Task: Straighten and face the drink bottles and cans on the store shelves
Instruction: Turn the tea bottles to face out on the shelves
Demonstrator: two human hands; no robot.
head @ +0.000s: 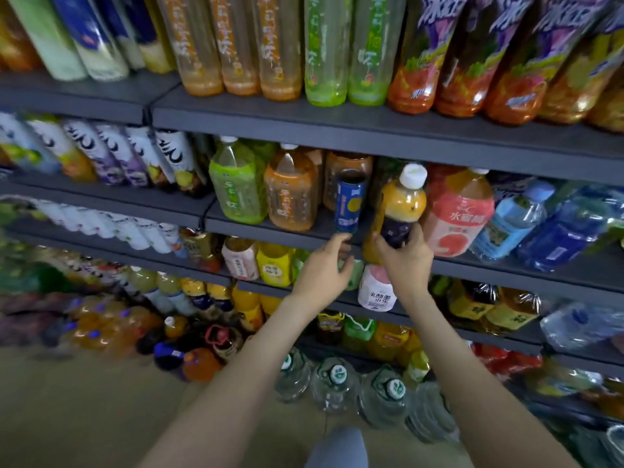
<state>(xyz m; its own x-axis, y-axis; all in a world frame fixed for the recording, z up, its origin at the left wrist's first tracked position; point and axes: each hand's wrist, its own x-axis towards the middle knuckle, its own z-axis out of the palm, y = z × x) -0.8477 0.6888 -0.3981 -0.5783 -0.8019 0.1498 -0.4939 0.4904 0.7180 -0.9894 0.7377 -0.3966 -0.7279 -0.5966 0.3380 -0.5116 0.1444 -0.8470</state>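
The floor point(101, 417) is beige and bare towards the near left. At the foot of the shelves point(337, 126) three big clear jugs point(334, 383) stand in a row on it, each with a white-and-green cap. Just right of them lies a wrapped pack point(429, 413) of clear bottles. Further left, a dark jug with a red handle point(221, 339) stands by an orange bottle point(199, 364). Beyond these sit blurred wrapped packs of orange drinks point(101, 329) with blue caps.
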